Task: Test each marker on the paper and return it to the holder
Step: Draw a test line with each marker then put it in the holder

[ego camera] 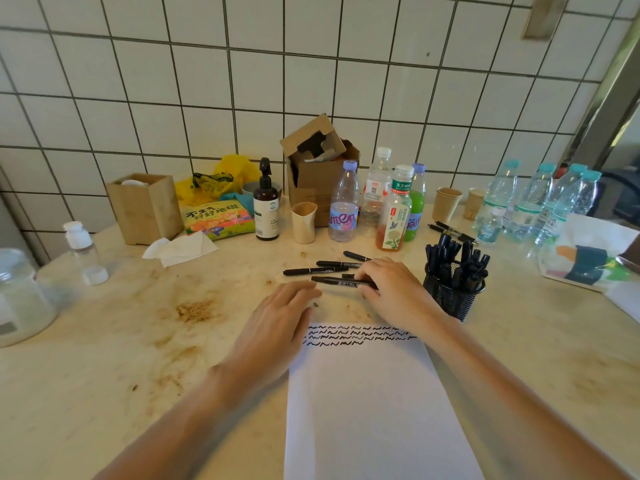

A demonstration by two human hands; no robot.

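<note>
Markers (330, 270) lie loose on the table (104, 341), a small cluster just beyond the far edge of the paper (374, 403), whose top strip carries three rows of black squiggles. We see the right hand (388, 285) curled over the near marker (341, 281), fingers seemingly closed on its right end, though the grip itself is hidden under the knuckles. The left hand (280, 317) rests flat and relaxed, fingers straight, on the paper's far left corner, its fingertips near that marker's left end. The mesh holder (452, 296), packed with upright markers, stands just right of the right hand. Bottles (344, 206) and a cardboard box (318, 174) line the table's far edge.
</note>
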